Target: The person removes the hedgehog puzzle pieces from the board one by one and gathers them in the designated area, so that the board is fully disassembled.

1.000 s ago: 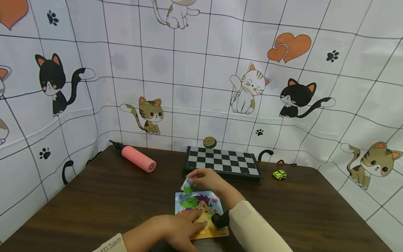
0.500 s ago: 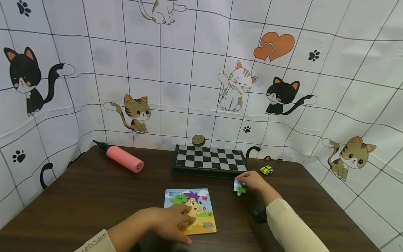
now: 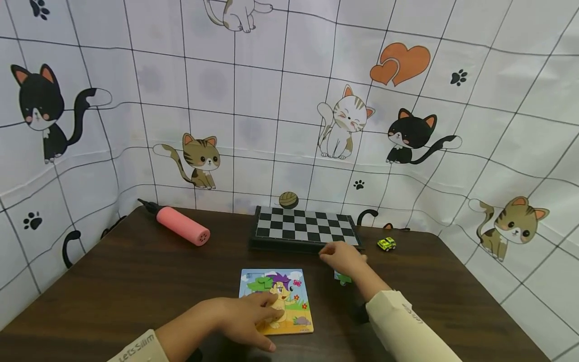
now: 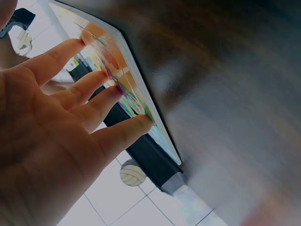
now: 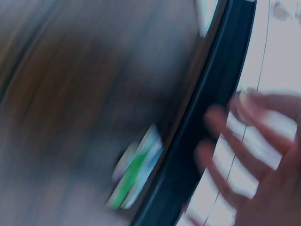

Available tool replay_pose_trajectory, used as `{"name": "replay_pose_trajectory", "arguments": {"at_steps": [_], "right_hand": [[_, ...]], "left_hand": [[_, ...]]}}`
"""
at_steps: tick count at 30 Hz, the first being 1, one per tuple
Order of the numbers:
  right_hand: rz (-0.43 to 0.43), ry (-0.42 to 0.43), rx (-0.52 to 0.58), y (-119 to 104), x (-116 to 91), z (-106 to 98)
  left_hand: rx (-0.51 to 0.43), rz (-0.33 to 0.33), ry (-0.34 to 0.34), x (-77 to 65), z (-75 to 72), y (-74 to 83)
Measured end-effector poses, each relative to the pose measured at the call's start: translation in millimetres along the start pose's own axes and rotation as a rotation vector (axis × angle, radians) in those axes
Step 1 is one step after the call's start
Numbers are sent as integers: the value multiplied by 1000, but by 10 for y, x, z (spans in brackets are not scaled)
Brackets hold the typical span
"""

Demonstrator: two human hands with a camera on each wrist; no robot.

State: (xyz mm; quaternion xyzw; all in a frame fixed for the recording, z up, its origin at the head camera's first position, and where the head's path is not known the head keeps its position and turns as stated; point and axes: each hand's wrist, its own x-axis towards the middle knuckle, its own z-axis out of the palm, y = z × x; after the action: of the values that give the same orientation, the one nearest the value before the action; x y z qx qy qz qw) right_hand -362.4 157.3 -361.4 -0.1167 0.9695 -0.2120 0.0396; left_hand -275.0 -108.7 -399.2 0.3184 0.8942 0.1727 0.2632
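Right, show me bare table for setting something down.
Bare table lies left of the puzzle, between the pink pump and left forearm, and right of the right sleeve, in front of the toy car. It's crowded at the right end of the chessboard, around the right hand and loose piece, and on the puzzle under the left hand.

L hand [image 3: 246, 318] splayed, R hand [image 3: 345, 258] fwd

Puzzle [image 3: 291, 303]: picture in light blue, green, purple and yellow. Loose piece [image 3: 344, 278]: green and light blue. Chessboard [image 3: 307, 226]: black-and-pale checks, black sides. Pump [image 3: 183, 225]: pink, black-tipped. Toy car [image 3: 386, 244]: yellow-green. Counter [image 3: 181, 271]: dark brown, wood-grained. Backdrop [image 3: 255, 93]: white, black grid, orange hearts [image 3: 411, 61].
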Motion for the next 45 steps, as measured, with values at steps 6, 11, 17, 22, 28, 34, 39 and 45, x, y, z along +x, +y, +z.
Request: {"name": "replay_pose_trajectory", "arguments": {"at_steps": [6, 11, 17, 22, 28, 34, 39, 45], "right_hand": [[-320, -198, -115, -490, 8, 241], [-268, -225, -169, -594, 10, 333], [-237, -192, -152, -556, 32, 386], [-244, -150, -119, -543, 47, 412], [-270, -110, -37, -561, 51, 440], [-224, -140, 388, -500, 92, 400], [-26, -232, 767, -348, 106, 303], [137, -175, 879, 43, 4, 73]], "left_hand": [[36, 94, 19, 105, 69, -108], [38, 156, 15, 353, 210, -341], [11, 196, 16, 528, 327, -540], [13, 196, 27, 529, 347, -563], [18, 174, 34, 431, 303, -473], [18, 161, 42, 379, 280, -442], [12, 137, 51, 324, 262, -440], [18, 71, 56, 169, 166, -278]]}}
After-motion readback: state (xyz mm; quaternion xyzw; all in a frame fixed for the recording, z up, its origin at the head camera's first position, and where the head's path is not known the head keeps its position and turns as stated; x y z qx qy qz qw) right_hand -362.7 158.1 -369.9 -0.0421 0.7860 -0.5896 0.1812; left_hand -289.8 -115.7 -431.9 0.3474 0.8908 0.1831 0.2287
